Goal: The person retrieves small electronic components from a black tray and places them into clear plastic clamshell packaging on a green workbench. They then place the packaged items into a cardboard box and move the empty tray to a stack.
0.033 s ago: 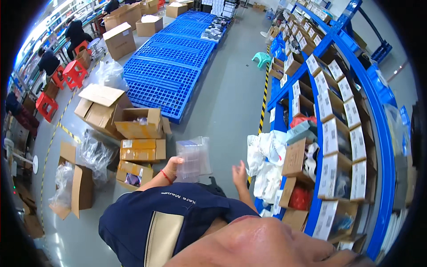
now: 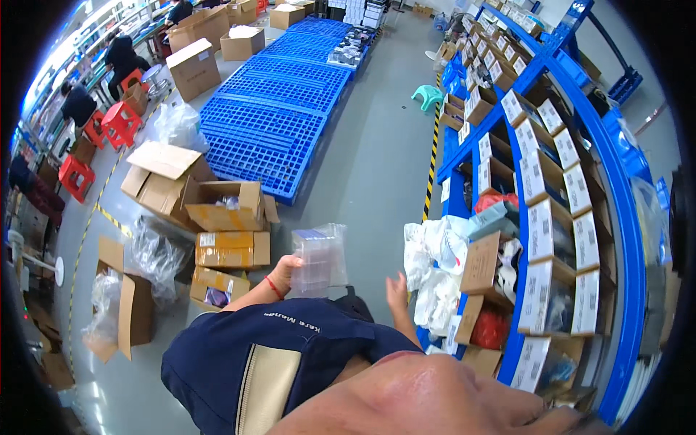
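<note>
My left hand, a red cord round its wrist, is closed on the edge of a stack of clear plastic cases in front of my body. The cases look like flat see-through packs, and a looser clear sheet sticks out on their right side. My right hand is raised with its fingers apart, holding nothing. It is just left of the white plastic bags on the lower shelf, with a gap between them.
Blue shelving full of labelled cartons runs along my right. Open cardboard boxes and clear plastic wrap lie on my left. Blue pallets lie ahead, and a green stool stands farther off. People sit at benches far left.
The view has shifted very slightly. My right hand sits a little lower and farther right; the cases in my left hand are slightly farther right too.
</note>
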{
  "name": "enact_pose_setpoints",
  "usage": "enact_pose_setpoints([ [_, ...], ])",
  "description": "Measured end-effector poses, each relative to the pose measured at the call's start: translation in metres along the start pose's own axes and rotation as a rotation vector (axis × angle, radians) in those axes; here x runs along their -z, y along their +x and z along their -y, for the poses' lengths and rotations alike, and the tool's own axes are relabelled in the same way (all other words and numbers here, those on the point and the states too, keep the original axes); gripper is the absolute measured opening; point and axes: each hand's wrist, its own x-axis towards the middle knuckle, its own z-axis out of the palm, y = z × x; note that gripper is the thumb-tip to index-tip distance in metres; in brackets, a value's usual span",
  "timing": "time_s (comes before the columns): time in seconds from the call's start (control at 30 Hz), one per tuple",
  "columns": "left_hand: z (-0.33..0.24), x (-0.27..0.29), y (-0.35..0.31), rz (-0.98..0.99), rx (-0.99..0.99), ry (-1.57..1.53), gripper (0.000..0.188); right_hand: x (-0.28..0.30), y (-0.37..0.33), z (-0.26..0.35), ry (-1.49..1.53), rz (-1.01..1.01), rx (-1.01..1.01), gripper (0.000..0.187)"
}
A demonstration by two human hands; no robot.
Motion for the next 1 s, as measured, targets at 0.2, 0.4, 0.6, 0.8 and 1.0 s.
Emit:
enact_pose_setpoints([
  [0.2, -0.088, 0.030, 0.187, 0.000, 0.063, 0.040, 0.072, 0.027, 0.031, -0.191, -0.502, 0.204, -0.635, 0.041],
  [0.4, -0.190, 0.009, 0.356, -0.111, -0.019, -0.069, 0.071, 0.048, 0.202, -0.147, -0.538, 0.510, -0.771, 0.039],
  [0.6, -0.310, 0.032, 0.499, -0.096, -0.144, 0.021, 0.070, 0.050, 0.543, -0.070, -0.523, 0.234, -0.407, 0.039],
  [0.8, -0.400, 0.095, 0.633, -0.209, -0.223, -0.014, 0.069, 0.017, 0.902, 0.094, -0.137, 0.060, -0.082, 0.039],
  [1.0, -0.536, 0.128, 0.796, -0.157, -0.186, -0.011, 0.066, 0.001, 1.034, 0.087, -0.385, 0.315, -0.398, 0.038],
])
